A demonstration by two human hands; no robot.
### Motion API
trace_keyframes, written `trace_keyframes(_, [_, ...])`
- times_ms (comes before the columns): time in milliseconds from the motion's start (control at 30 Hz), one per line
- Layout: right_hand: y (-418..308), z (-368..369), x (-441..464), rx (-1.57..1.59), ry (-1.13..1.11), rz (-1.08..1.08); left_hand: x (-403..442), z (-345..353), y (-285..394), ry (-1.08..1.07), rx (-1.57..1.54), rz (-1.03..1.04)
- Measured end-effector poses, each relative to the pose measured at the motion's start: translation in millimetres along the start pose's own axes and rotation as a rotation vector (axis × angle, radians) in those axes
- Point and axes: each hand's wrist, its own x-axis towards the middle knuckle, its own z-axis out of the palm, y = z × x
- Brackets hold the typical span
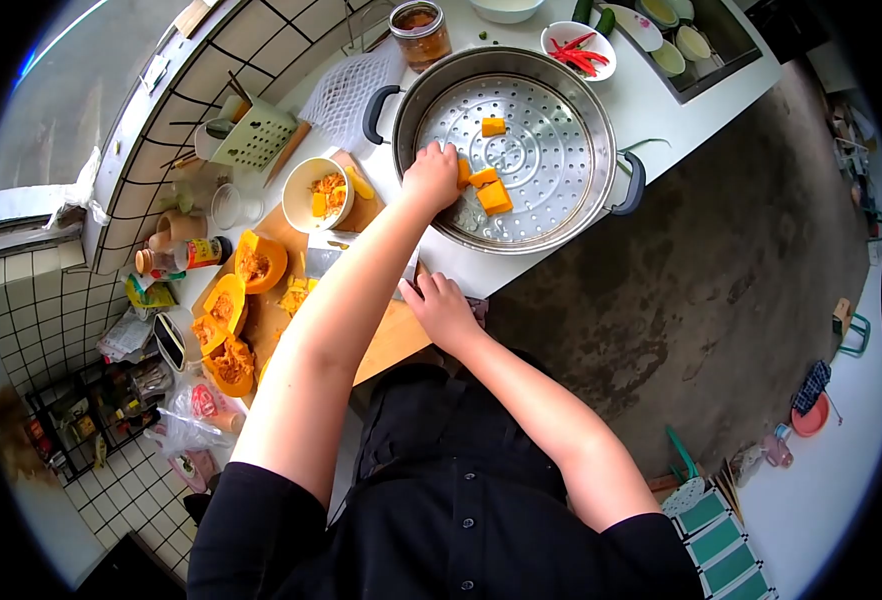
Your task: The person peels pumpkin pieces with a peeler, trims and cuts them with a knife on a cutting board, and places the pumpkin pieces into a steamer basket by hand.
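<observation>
My left hand (432, 178) reaches over the rim into a big metal steamer (551, 165) with a perforated base. Its fingers are closed at an orange pumpkin piece (464, 173), partly hidden by them. Other pumpkin pieces (495, 197) lie just right of it, and one sits higher up. My right hand (444, 312) is closed round the handle of a cleaver at the cutting board's right side; the cleaver blade (322, 262) lies partly behind my left forearm. Cut pumpkin wedges (260, 262) rest on the wooden board (393, 340). A white bowl (318, 195) holds pumpkin pulp.
Beyond the steamer are a glass jar (420, 36), a bowl of red chilies (579, 52) and a sink (696, 45) with dishes. A green utensil holder (255, 135), a sauce bottle (183, 256) and plastic bags (201, 405) stand at the left.
</observation>
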Motion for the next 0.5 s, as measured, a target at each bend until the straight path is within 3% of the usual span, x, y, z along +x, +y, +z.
trace_keyframes(167, [-0.4,-0.6,-0.4,-0.005,0.023,-0.002,18.1,8.4,-11.8,-0.034,-0.136,-0.016])
trace_keyframes(300, [-1.3,3.7,0.9,0.034,0.026,0.056,-3.1,-45.6,1.7,0.070,-0.656,-0.080])
trace_keyframes(433, [3.7,-7.4,6.8,0.078,-0.043,0.086,-47.6,-62.8,-8.5,0.305,-0.851,0.044])
trace_keyframes(500, [3.7,-11.7,9.6,0.060,-0.168,0.120,-88.1,-72.4,-15.3,0.314,-1.010,0.033])
